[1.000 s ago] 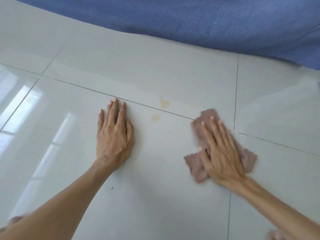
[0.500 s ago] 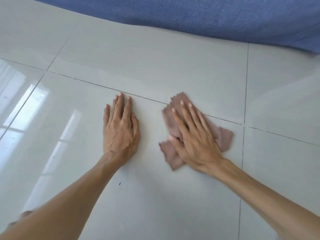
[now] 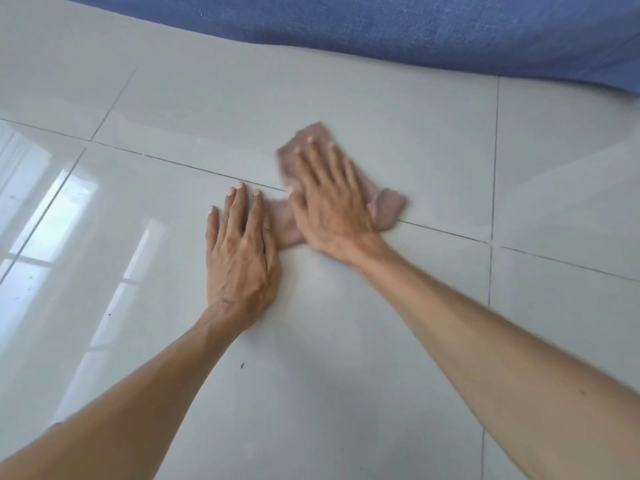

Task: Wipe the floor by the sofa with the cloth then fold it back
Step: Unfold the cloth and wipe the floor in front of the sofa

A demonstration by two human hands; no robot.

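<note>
A crumpled brownish-pink cloth lies on the pale glossy floor tiles, across a grout line. My right hand presses flat on top of it, fingers spread and pointing toward the sofa, and looks motion-blurred. Most of the cloth is hidden under that hand; its corners stick out beyond the fingertips, at the right and at the left. My left hand rests flat on the bare tile just left of the cloth, palm down, holding nothing, its thumb side close to the cloth's left corner.
The blue fabric sofa runs along the top of the view, its lower edge meeting the floor. Dark grout lines cross the tiles. Window light reflects on the floor at the left.
My right hand has swept the cloth leftward and away toward the sofa, over the yellowish stains that showed earlier; they are no longer visible. My left hand has stayed planted.
</note>
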